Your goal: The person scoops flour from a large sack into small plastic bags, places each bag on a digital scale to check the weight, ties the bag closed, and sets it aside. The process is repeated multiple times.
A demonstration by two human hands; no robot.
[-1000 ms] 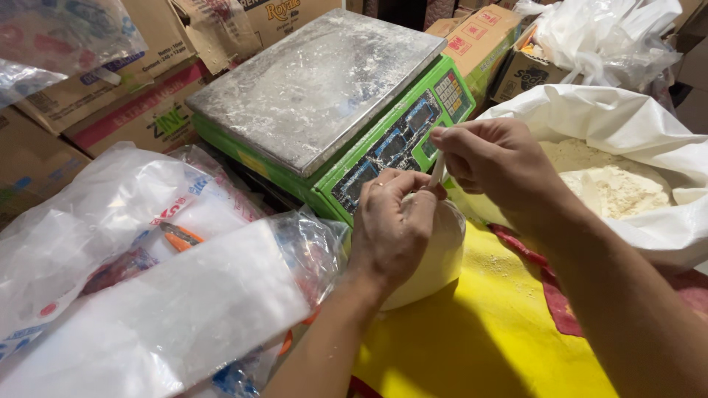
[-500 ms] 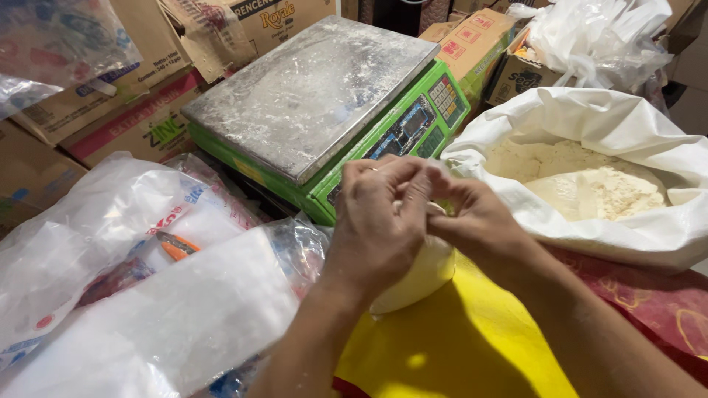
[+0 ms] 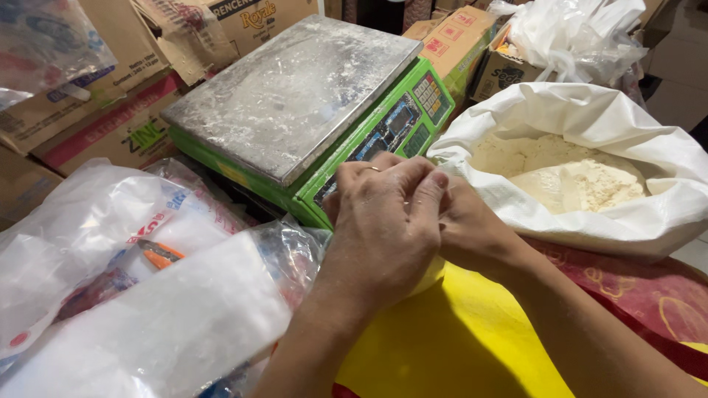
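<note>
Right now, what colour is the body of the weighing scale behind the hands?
Bright green body, with a dull grey metal platform on top; the head view shows it.

Brightness: warm, fairly bright indoor light, even across the scene.
Source: seems overhead.
Glare: soft sheen on the scale's steel platform [image 3: 295, 92] and the clear plastic bags [image 3: 140, 295].
Shadows: short, soft, under the joined hands [image 3: 402, 217] on the yellow cloth [image 3: 457, 346].
Focus: centre sharp; near corners slightly soft.
Distortion: mild wide-angle stretch at edges.

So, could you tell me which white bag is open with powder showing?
The big white sack right of the green scale; the white bag behind it is knotted.
</note>
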